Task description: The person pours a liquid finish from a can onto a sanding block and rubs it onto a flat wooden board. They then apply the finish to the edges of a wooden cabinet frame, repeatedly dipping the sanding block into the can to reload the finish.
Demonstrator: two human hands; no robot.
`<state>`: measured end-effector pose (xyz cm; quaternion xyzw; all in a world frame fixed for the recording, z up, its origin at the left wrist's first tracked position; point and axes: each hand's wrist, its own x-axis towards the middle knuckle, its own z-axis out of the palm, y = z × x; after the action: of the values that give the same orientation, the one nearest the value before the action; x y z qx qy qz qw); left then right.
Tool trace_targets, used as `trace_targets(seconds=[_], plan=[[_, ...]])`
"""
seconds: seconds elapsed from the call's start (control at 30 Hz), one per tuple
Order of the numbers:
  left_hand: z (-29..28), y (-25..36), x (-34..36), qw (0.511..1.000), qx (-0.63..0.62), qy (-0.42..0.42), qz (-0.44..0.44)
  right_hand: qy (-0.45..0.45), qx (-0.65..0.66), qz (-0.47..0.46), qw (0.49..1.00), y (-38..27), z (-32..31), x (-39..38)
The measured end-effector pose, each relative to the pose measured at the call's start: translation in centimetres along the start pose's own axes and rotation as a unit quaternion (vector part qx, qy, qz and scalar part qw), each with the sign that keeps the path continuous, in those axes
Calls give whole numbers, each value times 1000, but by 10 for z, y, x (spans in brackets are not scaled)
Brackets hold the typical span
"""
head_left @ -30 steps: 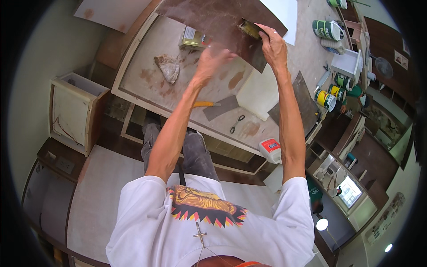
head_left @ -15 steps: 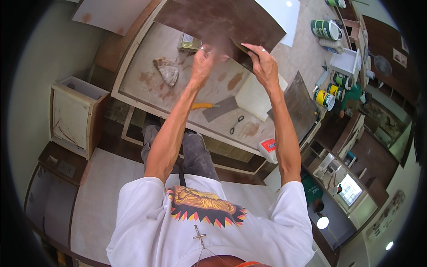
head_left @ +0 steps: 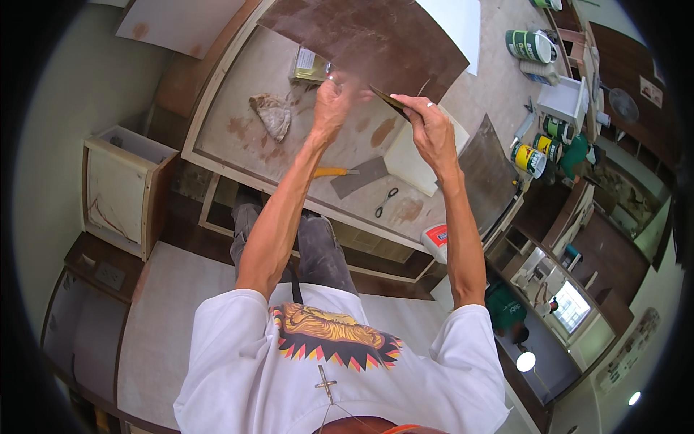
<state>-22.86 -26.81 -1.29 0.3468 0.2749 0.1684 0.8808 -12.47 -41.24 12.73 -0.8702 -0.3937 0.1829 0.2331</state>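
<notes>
A large thin brown sheet (head_left: 412, 47) is raised above the far part of the workbench. My left hand (head_left: 332, 108) is closed at its lower edge, thumb upward, pinching it; a hazy smear in the picture blurs the fingertips. In my right hand (head_left: 434, 134), a thin dark flat piece (head_left: 389, 100) is pinched between thumb and fingers, its narrow end pointing at the sheet's lower edge. Behind my left hand stands a yellowish metal can (head_left: 309, 66). A stained crumpled cloth (head_left: 270, 117) lies to the left.
On the workbench (head_left: 238, 155) lie an orange-handled knife (head_left: 332, 172), a grey rectangular piece (head_left: 361, 178), scissors (head_left: 387, 202) and a pale square sheet (head_left: 405, 159). A white container with a red label (head_left: 435, 240) sits by the near edge. Paint buckets (head_left: 529, 159) stand right. A person in green (head_left: 506, 307) is beyond.
My right hand has come down and nearer to me with the dark flat piece. The brown sheet has shifted slightly; my left hand stays at its edge.
</notes>
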Motion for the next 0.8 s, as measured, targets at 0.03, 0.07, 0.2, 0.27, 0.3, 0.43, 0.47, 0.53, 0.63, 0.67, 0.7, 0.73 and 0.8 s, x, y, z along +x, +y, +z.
trace_targets(seconds=[0.03,0.07,0.2,0.27,0.3,0.43,0.47,0.53,0.63,0.67,0.7,0.73,0.8], plan=[[0,-1,1,1000,14,-1,0,-2,0,2,1000,1,-1,-2],[-2,-1,2,1000,29,-1,-1,-5,2,3,1000,2,-2,-4],[-12,0,4,998,61,2,-12,-124,7,53,991,9,-18,-16],[-13,-1,4,999,37,-15,-1,-123,90,80,985,19,-30,-17],[-12,-1,3,999,25,-24,3,-108,105,97,984,21,-39,-9],[3,1,-5,1000,20,-13,-9,93,59,5,994,9,-29,44],[8,-1,-7,1000,6,-17,-10,135,49,-34,989,14,-15,63],[21,-4,-6,999,-22,-22,-15,149,-27,-105,983,21,3,81],[27,-2,-10,999,-41,15,-32,42,-100,-132,985,5,20,88],[19,-2,-9,999,-34,25,-27,56,-67,-134,987,-3,19,92],[17,-5,-9,999,-32,26,-28,73,-43,-126,988,-5,8,90],[16,-8,-11,999,-30,27,-30,89,-19,-118,989,-5,1,88],[24,-12,-10,998,-52,17,-29,107,-76,-139,982,13,6,78]])
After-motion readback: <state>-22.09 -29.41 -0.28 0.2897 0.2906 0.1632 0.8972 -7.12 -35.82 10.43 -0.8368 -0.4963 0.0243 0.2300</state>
